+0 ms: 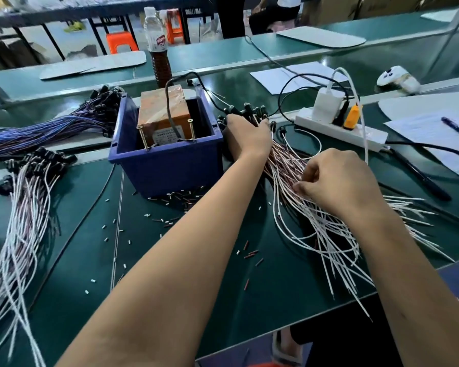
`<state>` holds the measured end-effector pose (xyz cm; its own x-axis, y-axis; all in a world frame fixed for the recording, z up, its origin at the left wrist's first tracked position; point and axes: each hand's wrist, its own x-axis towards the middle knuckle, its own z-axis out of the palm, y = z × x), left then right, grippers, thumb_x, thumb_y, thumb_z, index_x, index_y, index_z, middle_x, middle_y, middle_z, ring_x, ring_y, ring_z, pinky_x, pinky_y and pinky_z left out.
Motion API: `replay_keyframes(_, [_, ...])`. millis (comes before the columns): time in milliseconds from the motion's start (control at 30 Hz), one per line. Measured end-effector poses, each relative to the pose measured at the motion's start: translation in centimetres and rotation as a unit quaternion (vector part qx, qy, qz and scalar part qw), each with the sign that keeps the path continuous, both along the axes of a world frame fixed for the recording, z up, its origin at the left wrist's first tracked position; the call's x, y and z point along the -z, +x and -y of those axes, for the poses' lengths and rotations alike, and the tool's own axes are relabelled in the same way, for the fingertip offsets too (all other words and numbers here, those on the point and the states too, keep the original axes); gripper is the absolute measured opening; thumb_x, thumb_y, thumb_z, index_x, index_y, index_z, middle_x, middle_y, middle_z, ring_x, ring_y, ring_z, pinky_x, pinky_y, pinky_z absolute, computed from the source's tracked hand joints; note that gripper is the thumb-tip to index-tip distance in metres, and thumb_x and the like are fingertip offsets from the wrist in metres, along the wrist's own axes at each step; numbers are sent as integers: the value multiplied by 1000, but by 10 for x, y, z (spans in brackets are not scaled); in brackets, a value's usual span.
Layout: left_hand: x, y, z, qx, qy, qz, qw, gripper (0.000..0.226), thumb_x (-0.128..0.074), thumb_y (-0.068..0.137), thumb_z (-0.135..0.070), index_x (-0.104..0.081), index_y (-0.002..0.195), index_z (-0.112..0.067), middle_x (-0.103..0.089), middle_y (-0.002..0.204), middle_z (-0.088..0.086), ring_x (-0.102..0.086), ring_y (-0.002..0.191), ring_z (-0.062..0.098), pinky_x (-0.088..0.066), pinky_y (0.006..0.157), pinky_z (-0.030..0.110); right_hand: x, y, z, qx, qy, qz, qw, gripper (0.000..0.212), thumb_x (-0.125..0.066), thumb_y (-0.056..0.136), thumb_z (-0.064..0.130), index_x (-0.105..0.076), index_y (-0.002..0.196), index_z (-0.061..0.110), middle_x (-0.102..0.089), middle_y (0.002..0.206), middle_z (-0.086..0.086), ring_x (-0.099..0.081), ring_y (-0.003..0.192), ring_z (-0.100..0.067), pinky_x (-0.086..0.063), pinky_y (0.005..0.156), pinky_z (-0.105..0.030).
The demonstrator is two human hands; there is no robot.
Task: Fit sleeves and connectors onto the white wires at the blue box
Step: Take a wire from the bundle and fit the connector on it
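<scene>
Right of the blue box (167, 157), the left hand (245, 136) presses the white wires (326, 229) at their connector ends (fingers apparently curled over them) while the right hand (339, 178) pinches one strand, likely next needing a sleeve.

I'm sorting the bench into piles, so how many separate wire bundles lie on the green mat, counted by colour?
Mostly white wire bundles with black connectors: 2, one left of the blue plastic box at, one right of it at under both hands
Purple wire bundle with black connectors: 1
Total: 3
</scene>
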<state>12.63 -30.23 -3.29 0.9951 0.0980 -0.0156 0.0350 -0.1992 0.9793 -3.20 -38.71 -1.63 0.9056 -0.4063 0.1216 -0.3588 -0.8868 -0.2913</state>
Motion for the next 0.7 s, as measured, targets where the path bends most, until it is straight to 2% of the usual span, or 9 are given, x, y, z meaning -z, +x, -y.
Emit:
replay_keyframes(100, [-1, -5, 1, -10, 96, 53, 994, 21, -71, 90, -13, -51, 92, -8, -59, 92, 10, -70, 82, 31, -59, 71, 41, 1, 2, 0, 1, 11, 6, 1000, 33, -89, 79, 43, -63, 64, 29, -72, 81, -4, -68, 79, -28, -45, 69, -29])
replay_keyframes(167, [-2, -8, 0, -21, 149, 75, 986, 15, -68, 89, -9, -59, 101, -4, -65, 101, 13, -65, 86, 29, -52, 67, 35, 1, 4, -3, -4, 22, 21, 1000, 34, -86, 81, 46, -62, 64, 30, -71, 83, -4, -68, 81, -28, -47, 69, -30])
replay_keyframes(333, [-10, -20, -7, 14, 184, 70, 980, 30, -69, 94, -20, -60, 116, -1, -65, 114, 17, -65, 102, 31, -55, 83, 38, -1, 8, -12, -28, 48, 105, 993, 20, -82, 87, 39, -73, 77, 24, -71, 79, -5, -67, 77, -28, -53, 72, -32])
replay_keyframes(400, [-15, -30, -12, 27, 158, 92, 983, 26, -65, 97, -24, -64, 112, -3, -66, 113, 16, -65, 101, 30, -54, 85, 37, -4, 10, -18, -36, 57, 131, 989, 21, -81, 88, 35, -70, 75, 23, -71, 76, -5, -67, 75, -29, -54, 71, -33])
replay_keyframes(467, [-21, -44, -22, 68, 117, 109, 985, 23, -61, 100, -27, -71, 101, -5, -72, 100, 12, -68, 92, 28, -57, 85, 39, -6, 13, -26, -45, 62, 157, 985, 23, -80, 88, 32, -64, 72, 25, -68, 73, -7, -66, 72, -34, -49, 65, -34])
replay_keyframes(533, [-25, -58, -37, 170, 67, 78, 980, 34, -58, 102, -30, -72, 83, -5, -72, 78, 8, -67, 75, 26, -59, 74, 41, -6, 16, -36, -60, 67, 179, 980, 17, -78, 86, 26, -66, 75, 20, -63, 69, -11, -60, 67, -37, -39, 61, -31])
replay_keyframes(600, [-27, -70, -64, 282, 17, 14, 959, 44, -53, 106, -37, -66, 74, -11, -62, 65, -1, -58, 60, 13, -53, 62, 30, -6, 19, -51, -74, 75, 168, 980, 14, -79, 81, 22, -75, 88, 10, -61, 69, -13, -56, 63, -35, -37, 61, -29])
replay_keyframes(633, [-28, -75, -81, 320, 4, -23, 947, 43, -50, 107, -40, -66, 77, -14, -61, 65, -4, -56, 59, 8, -53, 62, 27, -4, 20, -61, -84, 77, 149, 982, 21, -81, 79, 22, -77, 93, 8, -60, 69, -11, -54, 62, -33, -37, 61, -28])
replay_keyframes(700, [-28, -81, -115, 362, 17, -79, 929, 40, -47, 109, -41, -70, 93, -12, -64, 76, 0, -60, 68, 9, -59, 73, 29, -2, 22, -78, -108, 88, 112, 984, 24, -84, 77, 27, -78, 95, 12, -58, 68, -5, -53, 62, -30, -39, 59, -28])
